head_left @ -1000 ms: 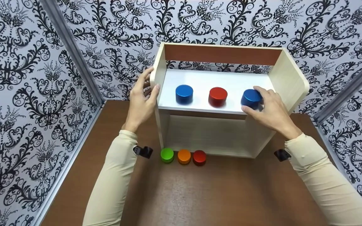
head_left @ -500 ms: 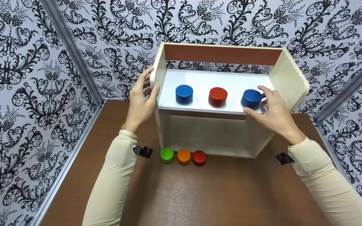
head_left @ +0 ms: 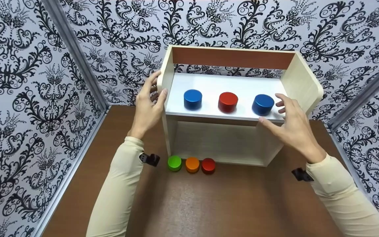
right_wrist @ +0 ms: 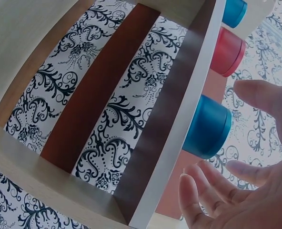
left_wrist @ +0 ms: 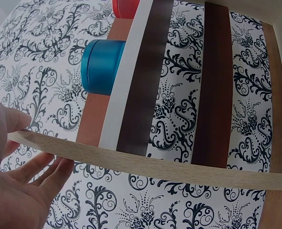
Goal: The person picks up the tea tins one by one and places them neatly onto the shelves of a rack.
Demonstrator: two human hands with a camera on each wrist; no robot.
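A small wooden shelf unit (head_left: 215, 140) stands on the table, its white upper shelf (head_left: 229, 82) bearing three round lidded tins in a row. A blue tin (head_left: 192, 99) sits at left, a red tin (head_left: 228, 102) in the middle and another blue tin (head_left: 263, 105) at right. My left hand (head_left: 150, 103) grips the unit's left side panel (left_wrist: 131, 161), thumb and fingers on opposite faces. Beside the right blue tin, my right hand (head_left: 293, 126) hovers with fingers spread and holds nothing. In the right wrist view, a gap shows between its fingers and that blue tin (right_wrist: 208, 127).
On the brown table (head_left: 209, 204), a green tin (head_left: 174, 163), an orange tin (head_left: 192, 165) and a second red tin (head_left: 208, 166) line up before the unit's lower front edge. Patterned panels (head_left: 120, 26) enclose the back and sides. The unit's right side panel (head_left: 303, 80) rises near my right hand.
My right hand has let go of the right blue tin and drawn back to the right and toward me. The tin stays on the shelf. My left hand has kept its place.
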